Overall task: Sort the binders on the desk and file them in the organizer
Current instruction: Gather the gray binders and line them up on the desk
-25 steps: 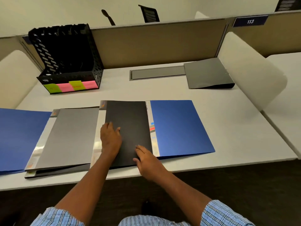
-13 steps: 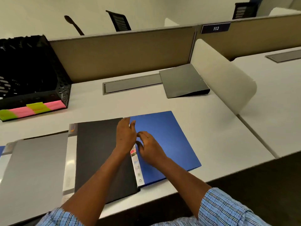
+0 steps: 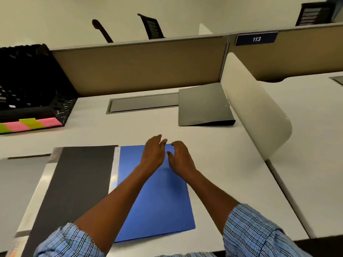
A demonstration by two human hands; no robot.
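A blue binder (image 3: 159, 201) lies flat on the white desk (image 3: 222, 164) in front of me. To its left lies a black binder (image 3: 78, 182), and a grey binder (image 3: 16, 182) lies further left. Another grey binder (image 3: 202, 104) rests at the back, against the white divider. My left hand (image 3: 154, 153) and my right hand (image 3: 181, 156) hover side by side over the blue binder's far right corner, fingers loosely curled, holding nothing. The black mesh organizer (image 3: 27, 86) with pink and green labels stands at the back left.
A curved white divider (image 3: 256, 108) bounds the desk on the right. A tan partition (image 3: 139, 67) runs along the back, with a grey cable cover (image 3: 143, 104) in front of it. A second desk (image 3: 315, 127) lies beyond the divider.
Both hands have moved from the black binder, across the blue binder's spine, to its far right corner. The view has swung right and closer, pushing the left binders out of frame.
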